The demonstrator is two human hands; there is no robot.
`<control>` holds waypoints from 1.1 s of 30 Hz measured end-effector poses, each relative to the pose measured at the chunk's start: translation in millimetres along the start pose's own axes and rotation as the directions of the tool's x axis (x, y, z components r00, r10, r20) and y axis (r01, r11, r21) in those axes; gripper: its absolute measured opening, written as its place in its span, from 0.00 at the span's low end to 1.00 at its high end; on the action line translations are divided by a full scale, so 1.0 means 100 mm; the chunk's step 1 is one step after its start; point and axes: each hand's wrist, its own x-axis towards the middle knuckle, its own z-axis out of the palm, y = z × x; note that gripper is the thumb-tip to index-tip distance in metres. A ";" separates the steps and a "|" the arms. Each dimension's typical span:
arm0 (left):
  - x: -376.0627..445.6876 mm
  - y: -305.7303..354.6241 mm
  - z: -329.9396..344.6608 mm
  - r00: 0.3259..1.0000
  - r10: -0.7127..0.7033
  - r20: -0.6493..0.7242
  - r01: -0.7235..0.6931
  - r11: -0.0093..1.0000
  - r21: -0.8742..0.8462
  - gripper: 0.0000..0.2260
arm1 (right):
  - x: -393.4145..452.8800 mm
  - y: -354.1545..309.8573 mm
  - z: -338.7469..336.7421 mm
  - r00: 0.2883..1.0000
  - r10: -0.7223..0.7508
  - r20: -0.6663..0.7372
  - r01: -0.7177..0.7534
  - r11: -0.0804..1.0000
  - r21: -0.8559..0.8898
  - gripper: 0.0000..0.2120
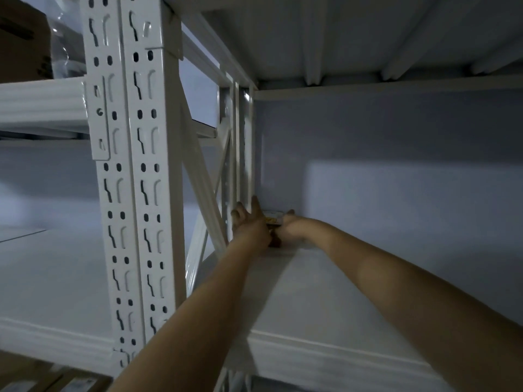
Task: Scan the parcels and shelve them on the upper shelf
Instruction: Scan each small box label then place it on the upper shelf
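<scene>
A small parcel [273,217] with a yellow and white label lies deep at the back left corner of the white shelf [297,301]. Both my arms reach far in. My left hand [250,222] rests against the parcel's left side with fingers stretched forward. My right hand [288,226] grips the parcel's right side, its fingers curled round the edge. Most of the parcel is hidden between the two hands.
A white perforated upright post [133,179] with diagonal braces [203,182] stands left of my arms. A shelf board [353,38] hangs overhead. Brown cartons [22,38] sit on the neighbouring rack at upper left, and more boxes [56,383] lie below at bottom left.
</scene>
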 end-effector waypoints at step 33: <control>-4.70 5.21 1.68 0.515 0.842 0.163 -0.403 0.406 -0.820 0.14 | -5.91 5.14 -1.86 0.585 0.719 -0.374 -0.514 0.686 0.515 0.35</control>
